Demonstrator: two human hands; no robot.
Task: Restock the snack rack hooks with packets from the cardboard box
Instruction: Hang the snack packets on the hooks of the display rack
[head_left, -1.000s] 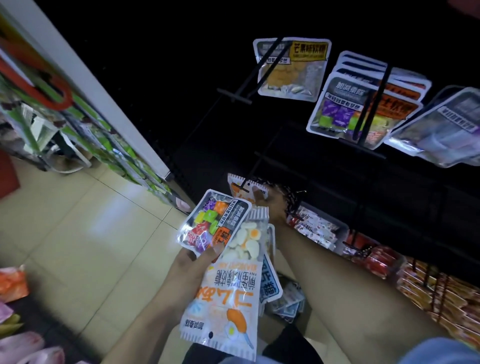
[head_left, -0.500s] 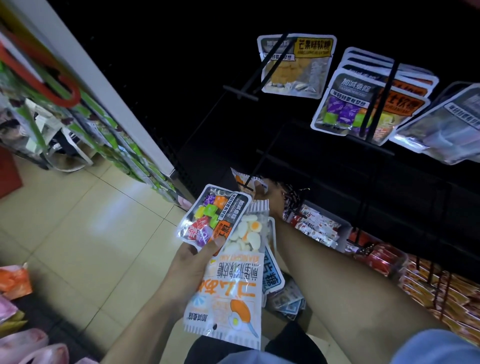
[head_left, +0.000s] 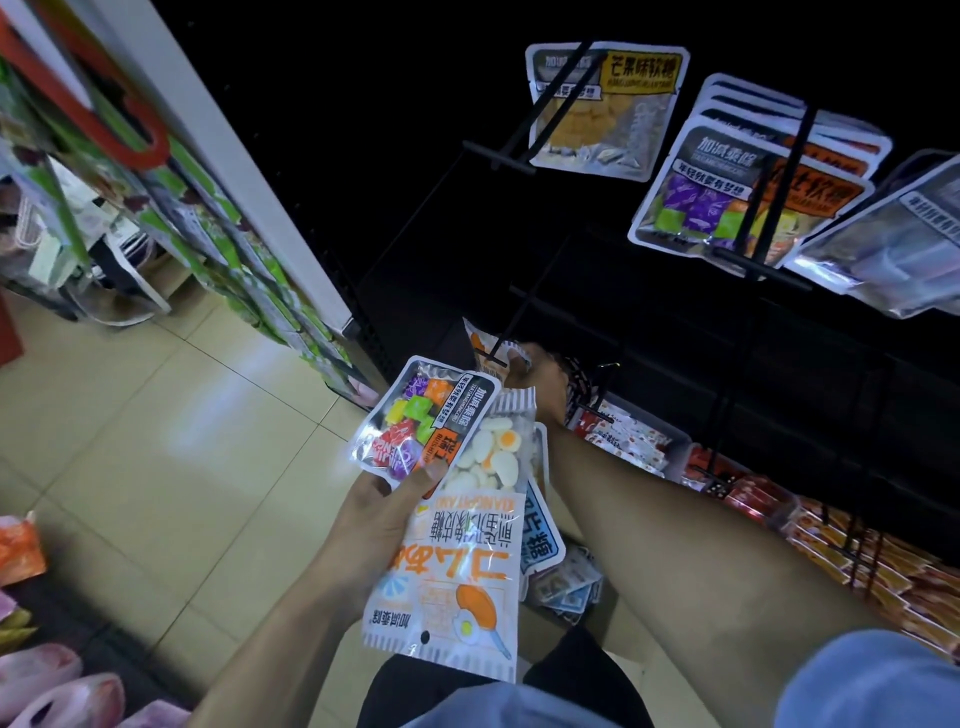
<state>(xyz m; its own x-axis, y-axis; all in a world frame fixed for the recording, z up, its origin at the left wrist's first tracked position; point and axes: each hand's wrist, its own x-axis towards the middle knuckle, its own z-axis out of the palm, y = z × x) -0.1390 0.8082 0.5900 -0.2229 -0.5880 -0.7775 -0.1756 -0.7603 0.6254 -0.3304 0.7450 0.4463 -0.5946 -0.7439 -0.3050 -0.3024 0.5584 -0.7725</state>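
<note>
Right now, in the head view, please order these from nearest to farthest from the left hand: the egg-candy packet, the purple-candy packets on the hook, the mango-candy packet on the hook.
1. egg-candy packet: in the left hand itself.
2. purple-candy packets: hanging upper right.
3. mango-candy packet: hanging higher, top centre; close to the second, so this ranking is uncertain.

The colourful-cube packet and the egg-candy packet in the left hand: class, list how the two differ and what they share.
The colourful-cube packet is short, with mixed purple, green and orange sweets behind a clear window; the egg-candy packet is long, mostly white, showing white egg shapes with yellow centres. The cube packet lies on top, tilted; the egg-candy packet lies beneath, hanging toward the person. Shared: both are glossy, printed with Chinese text, and held fanned in the left hand.
</note>
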